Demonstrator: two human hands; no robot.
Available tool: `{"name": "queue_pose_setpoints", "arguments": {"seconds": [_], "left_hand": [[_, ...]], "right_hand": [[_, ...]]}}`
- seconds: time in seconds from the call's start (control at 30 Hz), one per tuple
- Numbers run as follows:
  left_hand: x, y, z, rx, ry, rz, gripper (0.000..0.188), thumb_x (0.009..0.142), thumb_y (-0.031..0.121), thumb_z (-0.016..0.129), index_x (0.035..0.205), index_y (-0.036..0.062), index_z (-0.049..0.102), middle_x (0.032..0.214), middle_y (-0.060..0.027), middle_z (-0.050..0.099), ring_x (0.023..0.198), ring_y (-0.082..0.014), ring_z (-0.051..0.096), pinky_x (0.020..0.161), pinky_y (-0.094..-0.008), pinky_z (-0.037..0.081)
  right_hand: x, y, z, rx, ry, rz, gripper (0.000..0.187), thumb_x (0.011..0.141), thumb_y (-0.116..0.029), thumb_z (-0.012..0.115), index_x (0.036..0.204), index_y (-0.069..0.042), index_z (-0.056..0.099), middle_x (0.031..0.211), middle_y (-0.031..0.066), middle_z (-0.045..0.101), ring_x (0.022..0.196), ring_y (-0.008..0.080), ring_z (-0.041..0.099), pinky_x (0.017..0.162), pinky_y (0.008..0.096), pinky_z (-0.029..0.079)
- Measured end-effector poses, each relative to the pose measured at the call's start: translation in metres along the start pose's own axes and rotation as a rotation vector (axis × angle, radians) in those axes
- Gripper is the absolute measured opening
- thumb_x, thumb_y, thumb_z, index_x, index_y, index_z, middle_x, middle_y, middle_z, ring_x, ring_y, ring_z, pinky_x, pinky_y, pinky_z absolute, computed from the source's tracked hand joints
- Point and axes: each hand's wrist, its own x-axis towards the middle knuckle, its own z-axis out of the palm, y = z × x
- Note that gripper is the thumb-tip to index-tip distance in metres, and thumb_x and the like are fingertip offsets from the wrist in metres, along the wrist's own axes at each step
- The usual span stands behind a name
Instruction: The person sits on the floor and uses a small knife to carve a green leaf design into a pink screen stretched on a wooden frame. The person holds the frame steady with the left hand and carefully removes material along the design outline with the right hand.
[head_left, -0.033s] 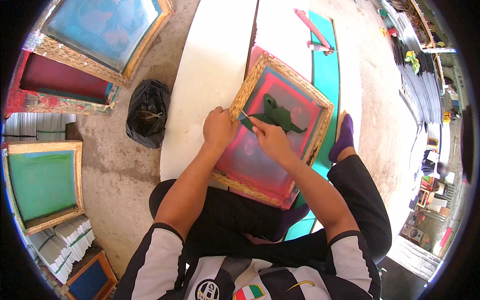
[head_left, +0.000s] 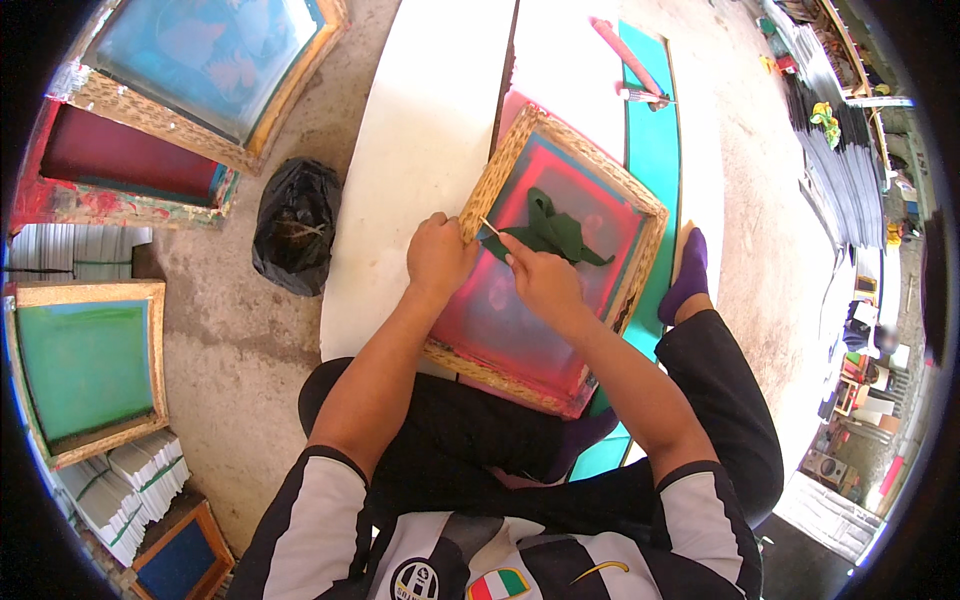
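A wooden screen-printing frame [head_left: 630, 187] lies tilted across my lap and the white surface in front of me, its mesh reddish pink round a greyish middle. My left hand [head_left: 440, 258] is closed on the frame's left side bar. In my right hand [head_left: 547, 284] a thin pale stick [head_left: 490, 228] is pinched, its tip at the mesh's left edge close to the wooden bar. Just beyond my right fingers a crumpled dark green cloth [head_left: 556, 230] rests on the mesh. The finger pads of my left hand are partly hidden.
Left of the white board [head_left: 385, 160] a black plastic bag [head_left: 295, 225] sits on the concrete floor. More screen frames, one with green mesh [head_left: 90, 365], stand at the far left by stacked sheets [head_left: 135, 480]. A red rod-like object [head_left: 625, 55] lies on the turquoise strip [head_left: 648, 130].
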Motion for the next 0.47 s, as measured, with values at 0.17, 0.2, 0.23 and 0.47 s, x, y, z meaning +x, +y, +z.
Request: {"name": "queue_pose_setpoints", "arguments": {"seconds": [0.17,0.2,0.23,0.47], "left_hand": [[0.001,0.003,0.000,0.004,-0.019,0.000,0.030,0.082,0.026,0.081,0.091,-0.0016,0.073,0.097,-0.0190,0.067,0.098,-0.0366,0.068,0.086,-0.0473,0.057],[0.002,0.003,0.000,0.003,-0.030,-0.012,0.031,0.082,0.026,0.081,0.092,-0.0018,0.073,0.097,-0.0191,0.067,0.099,-0.0368,0.068,0.086,-0.0473,0.057],[0.003,0.003,-0.001,0.004,-0.041,-0.021,0.031,0.082,0.027,0.081,0.092,-0.0020,0.073,0.098,-0.0193,0.067,0.100,-0.0370,0.068,0.087,-0.0473,0.057],[0.003,-0.004,-0.005,-0.018,-0.078,-0.033,0.032,0.083,0.029,0.082,0.095,0.0006,0.074,0.102,-0.0180,0.068,0.102,-0.0375,0.068,0.089,-0.0483,0.056]], "right_hand": [[0.007,0.021,0.029,0.771,-0.024,0.097,0.043,0.103,-0.021,0.067,0.145,-0.018,0.064,0.066,0.0087,0.053,0.059,0.0141,0.054,0.060,0.0344,0.046],[0.006,0.026,0.032,0.870,-0.070,0.139,0.042,0.103,-0.021,0.067,0.145,-0.018,0.065,0.066,0.0087,0.053,0.059,0.0137,0.053,0.059,0.0341,0.045],[0.007,0.026,0.031,0.966,-0.113,0.185,0.041,0.103,-0.021,0.066,0.145,-0.019,0.065,0.067,0.0086,0.053,0.058,0.0134,0.051,0.058,0.0338,0.045],[-0.004,0.013,0.017,-0.146,-0.003,-0.079,0.046,0.106,-0.033,0.064,0.150,-0.022,0.060,0.099,0.0071,0.080,0.067,0.0249,0.070,0.065,0.0378,0.058]]}}
